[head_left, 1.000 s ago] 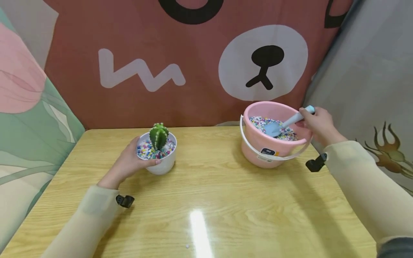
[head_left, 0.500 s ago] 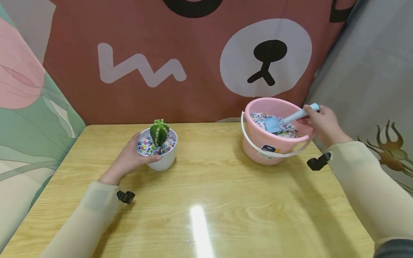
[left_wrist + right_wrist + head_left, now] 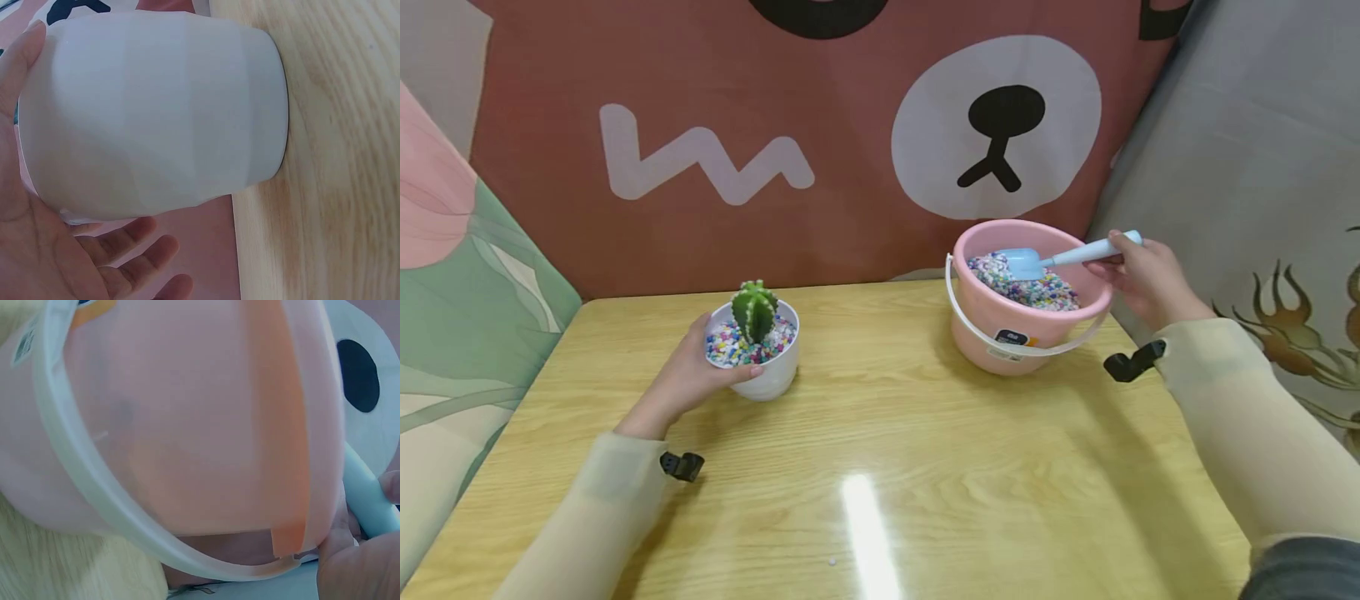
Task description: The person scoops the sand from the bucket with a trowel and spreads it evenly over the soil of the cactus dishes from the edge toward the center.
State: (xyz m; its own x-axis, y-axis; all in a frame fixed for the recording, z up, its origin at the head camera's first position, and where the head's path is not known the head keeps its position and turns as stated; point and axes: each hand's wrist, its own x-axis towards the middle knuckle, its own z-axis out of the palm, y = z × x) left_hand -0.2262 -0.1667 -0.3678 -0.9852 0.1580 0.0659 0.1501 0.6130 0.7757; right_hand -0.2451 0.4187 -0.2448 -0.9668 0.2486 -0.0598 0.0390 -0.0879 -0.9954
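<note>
On the left of the head view, my left hand [image 3: 685, 379] holds a white plant pot [image 3: 767, 383], its thumb across the front near the rim. A small green cactus [image 3: 754, 312] stands upright in the pot among multicoloured beads [image 3: 726, 343]. In the left wrist view the pot's base meets the table, and several fingers [image 3: 159, 250] extend behind it. My right hand [image 3: 1150, 279] grips the handle of a light-blue toy shovel [image 3: 1093, 252] over the right rim of a pink bucket [image 3: 1000, 325]. The shovel's blade lies at the beads [image 3: 1045, 292] inside the bucket.
The bucket's white handle [image 3: 955, 296] hangs down across its front. Both stand on a wooden table [image 3: 880, 433] near a printed curtain [image 3: 700, 242] at the back. One small bead [image 3: 832, 562] lies near the front. A grey cloth [image 3: 1210, 167] hangs on the right.
The shovel's blade has shifted toward the back of the bucket and slightly up, its handle now more level. The left hand keeps its hold on the pot. The head view has shifted a little.
</note>
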